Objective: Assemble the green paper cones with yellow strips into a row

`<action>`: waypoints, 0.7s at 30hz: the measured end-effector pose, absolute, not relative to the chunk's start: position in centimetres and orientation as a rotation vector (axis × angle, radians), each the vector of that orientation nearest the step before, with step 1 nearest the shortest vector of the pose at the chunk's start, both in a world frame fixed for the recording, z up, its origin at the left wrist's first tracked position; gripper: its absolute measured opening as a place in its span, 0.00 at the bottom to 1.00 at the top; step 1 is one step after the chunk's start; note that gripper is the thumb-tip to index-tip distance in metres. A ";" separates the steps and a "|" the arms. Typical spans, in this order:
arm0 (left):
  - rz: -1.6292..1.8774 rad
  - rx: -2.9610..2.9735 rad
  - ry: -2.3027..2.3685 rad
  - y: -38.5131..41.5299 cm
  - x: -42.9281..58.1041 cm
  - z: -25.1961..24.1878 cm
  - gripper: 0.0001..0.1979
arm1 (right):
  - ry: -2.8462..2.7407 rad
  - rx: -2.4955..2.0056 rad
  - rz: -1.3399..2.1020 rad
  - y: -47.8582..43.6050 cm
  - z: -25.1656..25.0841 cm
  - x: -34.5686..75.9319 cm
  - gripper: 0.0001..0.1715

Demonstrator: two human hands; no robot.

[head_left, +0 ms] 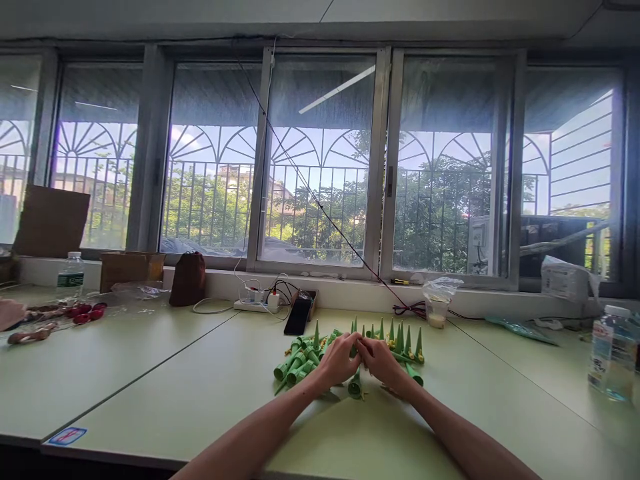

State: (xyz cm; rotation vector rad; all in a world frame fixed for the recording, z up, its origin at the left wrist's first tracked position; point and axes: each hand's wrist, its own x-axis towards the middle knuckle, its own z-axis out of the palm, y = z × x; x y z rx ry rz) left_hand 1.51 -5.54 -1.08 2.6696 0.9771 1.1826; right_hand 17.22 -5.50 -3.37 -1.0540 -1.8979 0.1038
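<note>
My left hand (340,359) and my right hand (381,361) meet over the table, fingertips closed together. Whatever they pinch is hidden by the fingers. A green cone tip (354,327) rises just behind the fingertips; I cannot tell whether it is held or stands on the table. Below the hands lies a green cone (355,387) with its open end toward me. Left of my left hand is a heap of green cones (299,365). Beyond my right hand, several upright green cones (400,339) stand in a row, with small yellow pieces at their bases.
A black phone (298,315) lies behind the heap, near a white power strip (255,305). At the right stands a water bottle (614,353), and a bagged cup (438,307) sits by the sill. Another person's hand (11,313) is at the far left, beside red items (85,312).
</note>
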 end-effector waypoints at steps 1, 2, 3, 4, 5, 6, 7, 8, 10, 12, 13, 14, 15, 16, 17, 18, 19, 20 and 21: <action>1.178 2.677 0.975 -5.6 1.5 -1.1 0.13 | -1.900 -1.051 0.103 -5.5 -3.4 17.2 0.27; 1.174 2.684 0.971 -5.6 1.5 -1.0 0.13 | -1.902 -1.050 0.106 -5.5 -3.4 17.2 0.27; 1.174 2.690 0.967 -5.6 1.5 -1.0 0.13 | -1.903 -1.050 0.110 -5.5 -3.4 17.2 0.27; 1.176 2.693 0.966 -5.7 1.5 -1.0 0.13 | -1.903 -1.050 0.117 -5.5 -3.4 17.2 0.27; 1.176 2.694 0.965 -5.7 1.6 -1.0 0.12 | -1.903 -1.051 0.122 -5.5 -3.4 17.2 0.27; 1.175 2.694 0.967 -5.7 1.6 -1.0 0.12 | -1.903 -1.054 0.124 -5.5 -3.4 17.2 0.27; 1.174 2.693 0.971 -5.7 1.6 -1.0 0.12 | -1.903 -1.056 0.126 -5.5 -3.4 17.2 0.27; 1.172 2.691 0.975 -5.7 1.6 -1.0 0.13 | -1.905 -1.057 0.129 -5.6 -3.4 17.2 0.27; 1.167 2.689 0.982 -5.6 1.6 -1.0 0.13 | -1.908 -1.057 0.134 -5.6 -3.4 17.2 0.27; 1.163 2.691 0.986 -5.6 1.6 -1.1 0.13 | -1.907 -1.058 0.131 -5.5 -3.4 17.2 0.27; 1.161 2.692 0.986 -5.6 1.5 -1.1 0.13 | -1.906 -1.060 0.128 -5.5 -3.4 17.2 0.27; 1.160 2.692 0.987 -5.6 1.5 -1.1 0.13 | -1.905 -1.061 0.127 -5.4 -3.5 17.2 0.27; 1.160 2.690 0.988 -5.6 1.5 -1.1 0.13 | -1.907 -1.061 0.129 -5.4 -3.5 17.2 0.27; 1.157 2.689 0.987 -5.6 1.5 -1.1 0.13 | -1.911 -1.059 0.134 -5.4 -3.5 17.2 0.27; 1.153 2.687 0.986 -5.6 1.5 -1.0 0.12 | -1.917 -1.054 0.140 -5.4 -3.5 17.2 0.27; 1.149 2.686 0.986 -5.6 1.5 -1.1 0.12 | -1.922 -1.049 0.148 -5.4 -3.4 17.2 0.28; 1.147 2.685 0.988 -5.6 1.5 -1.1 0.12 | -1.927 -1.047 0.155 -5.5 -3.4 17.2 0.28; 1.149 2.685 0.990 -5.6 1.5 -1.1 0.11 | -1.929 -1.048 0.160 -5.6 -3.4 17.2 0.28; 1.151 2.686 0.991 -5.6 1.5 -1.1 0.11 | -1.929 -1.051 0.163 -5.6 -3.3 17.2 0.29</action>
